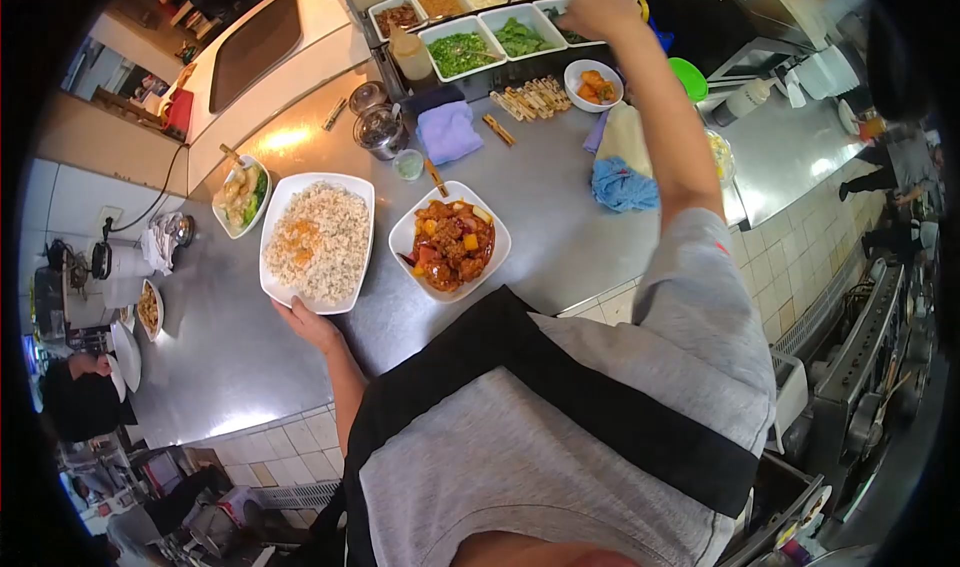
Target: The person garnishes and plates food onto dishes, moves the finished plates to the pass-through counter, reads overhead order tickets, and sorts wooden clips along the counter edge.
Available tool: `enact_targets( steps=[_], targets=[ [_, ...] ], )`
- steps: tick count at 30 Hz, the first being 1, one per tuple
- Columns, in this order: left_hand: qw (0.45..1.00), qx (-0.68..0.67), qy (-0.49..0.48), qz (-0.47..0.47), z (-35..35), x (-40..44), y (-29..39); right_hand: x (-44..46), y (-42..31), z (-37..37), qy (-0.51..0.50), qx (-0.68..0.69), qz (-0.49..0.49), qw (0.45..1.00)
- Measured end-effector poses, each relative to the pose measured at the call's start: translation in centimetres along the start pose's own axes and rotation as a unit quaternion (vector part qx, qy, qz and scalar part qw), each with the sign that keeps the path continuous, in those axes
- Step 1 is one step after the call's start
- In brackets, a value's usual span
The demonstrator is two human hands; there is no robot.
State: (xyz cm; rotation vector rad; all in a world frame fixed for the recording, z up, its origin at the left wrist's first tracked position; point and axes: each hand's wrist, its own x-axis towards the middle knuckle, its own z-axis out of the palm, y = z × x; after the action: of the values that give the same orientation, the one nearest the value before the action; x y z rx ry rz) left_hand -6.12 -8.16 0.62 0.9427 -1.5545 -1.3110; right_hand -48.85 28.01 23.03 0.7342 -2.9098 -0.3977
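Note:
My left hand (308, 327) grips the near edge of a white plate of fried rice (318, 242), thumb at the rim and the other fingers mostly hidden beneath. To its right, a white bowl (450, 242) holds glazed meat chunks with peppers, a wooden clothespin at its far rim. My right hand (603, 15) reaches over a white tub of dark green leaves (570, 33) in the topping row; its fingers look pinched together, and whatever is between them is hidden. Beside that tub are tubs of green leaves (520, 37) and chopped scallions (460, 54).
Several clothespins (530, 99) lie near a small bowl of orange food (594, 85). Purple (448, 132) and blue (625, 182) cloths rest on the steel counter. Left of the rice stands a dish with greens (242, 197). Other people (85, 392) are at the left edge.

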Motion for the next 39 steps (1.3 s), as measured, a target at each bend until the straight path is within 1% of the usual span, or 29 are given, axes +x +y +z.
enact_targets(
  steps=[1, 3, 6, 7, 9, 10, 13, 14, 16, 17, 18, 19, 20, 21, 22, 23, 24, 25, 26, 27, 28, 30, 33, 34, 35, 36, 37, 38, 39],
  targets=[
    [1.000, 0.012, 0.003, -0.001, -0.3, 0.1, -0.3, -1.2, 1.5, 0.9, -0.042, -0.035, -0.002, 0.999],
    [1.000, -0.008, -0.019, 0.012, -0.4, 0.2, -0.3, -3.5, 4.0, 3.1, -0.106, -0.020, -0.009, 0.994],
    [0.997, -0.048, -0.063, 0.013, -0.6, -0.2, 0.2, -6.2, 5.4, 4.0, -0.208, 0.139, 0.078, 0.965],
    [0.995, -0.061, -0.078, 0.011, -0.9, -0.2, 0.4, -6.8, 6.4, 4.6, -0.149, 0.126, 0.066, 0.978],
    [0.993, -0.070, -0.095, -0.026, -1.7, 0.1, 0.2, -7.8, 8.1, 4.8, -0.030, 0.099, 0.037, 0.994],
    [0.990, -0.080, -0.104, -0.048, -2.1, 0.5, 0.1, -8.6, 8.5, 4.0, -0.019, 0.129, 0.080, 0.988],
    [0.983, -0.089, -0.131, -0.091, -3.3, 2.0, -0.4, -12.8, 9.0, 1.9, 0.120, 0.199, 0.105, 0.967],
    [0.981, -0.086, -0.139, -0.102, -4.0, 2.5, -0.6, -13.6, 9.4, 2.9, 0.150, 0.222, 0.146, 0.952],
    [0.983, -0.074, -0.142, -0.093, -5.0, 3.1, -1.2, -16.5, 8.3, 4.2, 0.208, 0.273, 0.187, 0.920],
    [0.985, -0.069, -0.132, -0.088, -5.7, 3.2, -1.4, -17.9, 7.7, 5.2, 0.176, 0.271, 0.200, 0.925],
    [0.989, -0.050, -0.098, -0.101, -6.3, 3.0, -1.4, -18.7, 7.3, 7.0, 0.143, 0.273, 0.200, 0.930],
    [0.982, -0.074, -0.097, -0.146, -6.9, 2.4, -1.0, -19.1, 7.6, 9.6, 0.083, 0.257, 0.191, 0.944],
    [0.989, -0.015, -0.081, -0.119, -7.8, 2.2, -2.2, -19.6, 7.7, 12.1, 0.024, 0.240, 0.178, 0.954],
    [0.991, 0.005, -0.055, -0.125, -7.7, 0.4, -0.4, -20.3, 7.8, 14.0, 0.039, 0.201, 0.135, 0.969],
    [0.986, -0.017, -0.097, -0.132, -9.0, 0.9, -3.1, -20.1, 8.8, 16.7, 0.010, 0.298, 0.176, 0.938],
    [0.987, -0.074, -0.073, -0.121, -8.6, -0.4, -2.1, -21.4, 6.2, 13.6, 0.002, 0.328, 0.207, 0.922],
    [0.989, -0.073, -0.052, -0.122, -8.6, -1.0, -1.5, -21.7, 5.9, 13.9, 0.027, 0.389, 0.233, 0.891],
    [0.990, -0.091, -0.039, -0.099, -8.7, -1.7, -1.2, -21.2, 7.0, 16.8, 0.095, 0.335, 0.208, 0.914],
    [0.986, -0.113, -0.030, -0.121, -8.6, -2.2, -0.4, -20.6, 8.0, 19.8, 0.162, 0.270, 0.188, 0.930],
    [0.988, -0.112, -0.037, -0.102, -9.1, -2.2, -1.4, -21.1, 7.0, 19.4, 0.148, 0.222, 0.199, 0.943],
    [0.986, -0.125, -0.038, -0.099, -9.5, -2.9, -0.8, -21.5, 6.2, 18.9, 0.152, 0.224, 0.195, 0.943],
    [0.982, -0.150, -0.044, -0.103, -10.5, -3.7, 0.2, -21.6, 4.7, 16.9, 0.168, 0.223, 0.189, 0.941],
    [0.974, -0.175, -0.052, -0.137, -11.8, -4.6, 0.3, -23.5, -4.0, 6.6, 0.187, 0.339, 0.196, 0.901],
    [0.971, -0.185, -0.051, -0.143, -12.0, -4.6, 0.2, -23.3, -6.3, 6.8, 0.254, 0.308, 0.089, 0.913],
    [0.968, -0.194, -0.054, -0.150, -12.0, -4.4, 0.1, -22.7, -8.5, 7.1, 0.315, 0.273, -0.017, 0.909],
    [0.968, -0.193, -0.057, -0.148, -12.2, -4.3, 0.0, -22.4, -11.1, 6.6, 0.234, 0.268, -0.111, 0.928],
    [0.968, -0.194, -0.062, -0.145, -12.3, -4.1, -0.1, -23.9, -16.8, 3.2, 0.234, 0.310, -0.167, 0.906],
    [0.968, -0.194, -0.067, -0.144, -12.1, -4.0, 0.0, -23.6, -19.9, 2.7, 0.211, 0.258, -0.234, 0.913],
    [0.967, -0.196, -0.071, -0.146, -11.8, -3.8, 0.1, -24.4, -23.4, 0.2, 0.175, 0.263, -0.293, 0.902]
  ],
)
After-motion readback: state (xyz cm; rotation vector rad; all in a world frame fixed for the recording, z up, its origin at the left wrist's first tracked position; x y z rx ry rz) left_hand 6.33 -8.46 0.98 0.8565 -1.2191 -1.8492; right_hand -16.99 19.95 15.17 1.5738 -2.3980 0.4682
